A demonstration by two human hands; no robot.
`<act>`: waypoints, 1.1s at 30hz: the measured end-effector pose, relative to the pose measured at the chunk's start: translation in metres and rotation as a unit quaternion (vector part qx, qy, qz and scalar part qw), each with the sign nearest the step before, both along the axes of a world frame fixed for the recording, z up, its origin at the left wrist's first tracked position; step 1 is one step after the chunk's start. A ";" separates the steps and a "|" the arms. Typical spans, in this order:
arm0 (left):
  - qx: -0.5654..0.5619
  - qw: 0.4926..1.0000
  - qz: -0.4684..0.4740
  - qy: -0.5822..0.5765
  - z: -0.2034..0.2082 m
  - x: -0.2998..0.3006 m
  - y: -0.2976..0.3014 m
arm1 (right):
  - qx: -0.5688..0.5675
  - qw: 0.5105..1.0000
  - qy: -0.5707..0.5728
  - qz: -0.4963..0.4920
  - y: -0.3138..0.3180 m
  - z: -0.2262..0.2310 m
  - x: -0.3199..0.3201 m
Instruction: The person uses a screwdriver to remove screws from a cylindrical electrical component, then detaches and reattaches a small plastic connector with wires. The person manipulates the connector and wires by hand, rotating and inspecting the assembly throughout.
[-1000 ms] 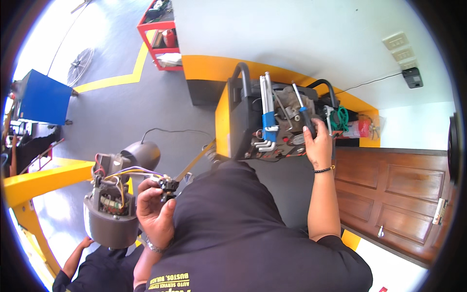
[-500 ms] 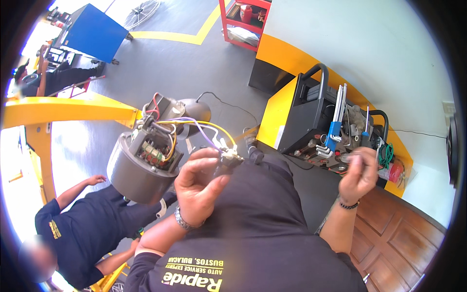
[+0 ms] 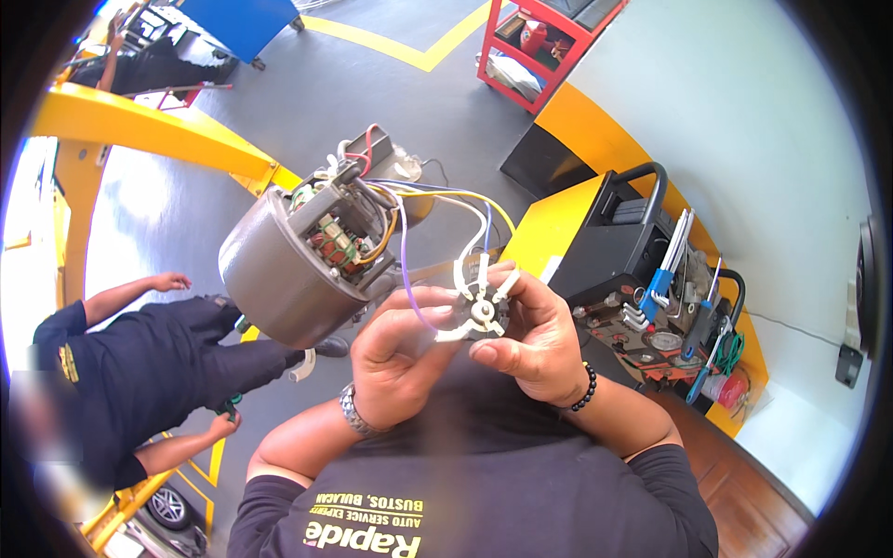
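Between my two hands I hold a small round wired switch [image 3: 483, 312], dark with several white-sleeved terminals around a central stud. My left hand [image 3: 400, 349] is closed on its left edge. From the right, my right hand [image 3: 538, 349] pinches it with thumb and fingers. A purple wire [image 3: 405, 256], a yellow wire [image 3: 465, 193] and white and blue ones run from the switch up to an uncovered grey motor housing [image 3: 288, 274]. Inside its opening, a circuit board [image 3: 337, 240] and more wiring show.
A yellow post arm [image 3: 158, 126] reaches the motor. At the right, a black and yellow tool cart [image 3: 595, 232] carries a hex key set [image 3: 656, 288]. A co-worker [image 3: 121, 381] stands at the left. A red trolley [image 3: 549, 56] and a blue cabinet [image 3: 244, 28] are farther back.
My right hand has come in from the tool cart side and taken hold of the switch beside my left hand. A blue-handled tool has appeared on the cart's near edge. The view has shifted.
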State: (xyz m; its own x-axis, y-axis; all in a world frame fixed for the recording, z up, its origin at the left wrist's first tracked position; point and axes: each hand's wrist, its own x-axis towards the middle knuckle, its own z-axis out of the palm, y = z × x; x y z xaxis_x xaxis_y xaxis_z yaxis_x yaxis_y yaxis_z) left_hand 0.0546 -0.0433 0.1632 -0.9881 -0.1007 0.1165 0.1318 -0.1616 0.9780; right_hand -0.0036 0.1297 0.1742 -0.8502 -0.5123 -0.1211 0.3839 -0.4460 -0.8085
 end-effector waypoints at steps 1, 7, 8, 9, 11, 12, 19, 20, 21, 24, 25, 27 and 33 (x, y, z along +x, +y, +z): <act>0.036 0.999 0.002 -0.027 0.001 0.002 0.002 | 0.021 0.999 0.037 0.005 0.000 -0.002 0.000; 0.143 0.985 -0.054 -0.073 -0.004 -0.008 -0.007 | 0.119 0.956 0.268 0.023 0.008 -0.015 -0.014; 0.131 0.985 -0.090 -0.071 -0.005 -0.012 -0.012 | 0.105 0.953 0.285 0.018 0.007 -0.015 -0.016; 0.104 0.985 -0.120 -0.065 -0.007 -0.014 -0.016 | 0.103 0.954 0.281 0.027 0.007 -0.014 -0.017; 0.051 0.982 -0.176 -0.049 -0.016 -0.016 -0.020 | 0.100 0.955 0.276 0.049 0.008 -0.010 -0.021; 0.024 0.982 -0.185 -0.020 -0.019 -0.019 -0.020 | 0.094 0.954 0.279 0.054 0.007 -0.008 -0.024; 0.033 0.969 -0.245 -0.005 -0.028 -0.035 -0.020 | 0.114 0.932 0.334 0.084 0.011 -0.001 -0.041; 0.052 0.966 -0.253 -0.027 -0.029 -0.036 -0.021 | 0.114 0.929 0.342 0.085 0.011 -0.001 -0.044; 0.072 0.962 -0.261 -0.049 -0.029 -0.038 -0.022 | 0.113 0.926 0.351 0.086 0.010 -0.002 -0.046; 0.144 0.940 -0.280 -0.134 -0.023 -0.039 -0.024 | 0.089 0.924 0.361 0.088 0.009 -0.003 -0.049; 0.090 0.948 -0.299 -0.055 -0.024 -0.046 -0.028 | 0.086 0.924 0.362 0.089 0.009 -0.003 -0.050; 0.040 0.948 -0.314 0.026 -0.025 -0.051 -0.031 | 0.081 0.924 0.363 0.091 0.008 -0.003 -0.052; -0.082 0.974 -0.200 0.072 -0.016 -0.049 -0.023 | 0.084 0.932 0.344 0.070 0.010 -0.003 -0.057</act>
State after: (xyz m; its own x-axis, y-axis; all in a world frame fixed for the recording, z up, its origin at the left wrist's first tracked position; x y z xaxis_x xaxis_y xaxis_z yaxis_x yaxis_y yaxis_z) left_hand 0.0060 -0.0663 0.1472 -0.9167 0.3198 0.2395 0.2286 -0.0719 0.9709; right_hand -0.0605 0.1393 0.1714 -0.6818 -0.6478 0.3398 -0.2074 -0.2743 -0.9390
